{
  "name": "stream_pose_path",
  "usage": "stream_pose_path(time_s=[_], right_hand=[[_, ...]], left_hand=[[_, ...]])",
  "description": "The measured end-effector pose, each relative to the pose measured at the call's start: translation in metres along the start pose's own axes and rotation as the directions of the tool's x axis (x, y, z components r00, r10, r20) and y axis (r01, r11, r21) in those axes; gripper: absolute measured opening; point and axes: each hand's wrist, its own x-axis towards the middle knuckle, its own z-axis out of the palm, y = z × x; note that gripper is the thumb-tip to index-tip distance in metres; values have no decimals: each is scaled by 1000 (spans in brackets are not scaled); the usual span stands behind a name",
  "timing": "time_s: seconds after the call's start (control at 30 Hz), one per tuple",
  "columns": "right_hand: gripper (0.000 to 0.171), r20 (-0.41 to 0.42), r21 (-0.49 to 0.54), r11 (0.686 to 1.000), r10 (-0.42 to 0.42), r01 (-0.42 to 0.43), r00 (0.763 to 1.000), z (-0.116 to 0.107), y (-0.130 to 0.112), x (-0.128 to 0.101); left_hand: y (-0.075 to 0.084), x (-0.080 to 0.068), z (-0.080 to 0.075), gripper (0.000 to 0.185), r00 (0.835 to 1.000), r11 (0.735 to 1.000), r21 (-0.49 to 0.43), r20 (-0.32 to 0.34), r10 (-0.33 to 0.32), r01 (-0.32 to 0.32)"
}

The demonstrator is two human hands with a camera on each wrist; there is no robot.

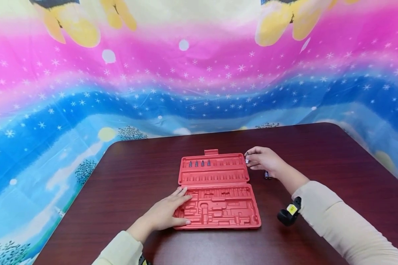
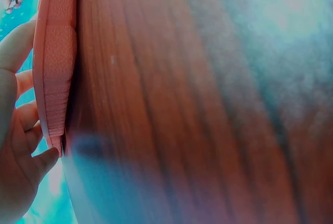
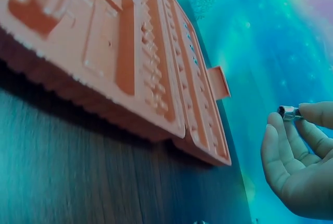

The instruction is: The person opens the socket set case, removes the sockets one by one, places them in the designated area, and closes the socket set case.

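Bit (image 1: 247, 160), small and metallic, sits pinched in the right hand (image 1: 263, 162) just beside the far right corner of the open red case (image 1: 219, 191) on the table (image 1: 318, 154). Left hand (image 1: 167, 213) lies flat, fingers straight, on the case's near left edge. Pinched only at the fingertips (image 3: 312, 110), the bit could slip and roll off among the spare bits (image 1: 267, 175) nearby, or jam crooked in a narrow slot.

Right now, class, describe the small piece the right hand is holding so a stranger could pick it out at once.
Start at the dark wooden table and find the open red tool case at its middle. Just past the case's far right corner, the right hand pinches a small metal bit in its fingertips. Unlike the four bits slotted in the case's top row, it is raised clear of the table.
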Motion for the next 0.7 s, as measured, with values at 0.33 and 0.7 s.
stream_pose_path(time_s=[0.33, 0.7], right_hand=[[27, -43, -19, 999, -28, 27, 999, -26, 8, -12], [29, -97, -26, 999, -29, 27, 995, -48, 21, -24]], left_hand=[[0, 0, -2, 72, 1000, 1000, -7, 1, 2, -2], [-2, 1, 0, 72, 1000, 1000, -6, 1, -2, 2]])
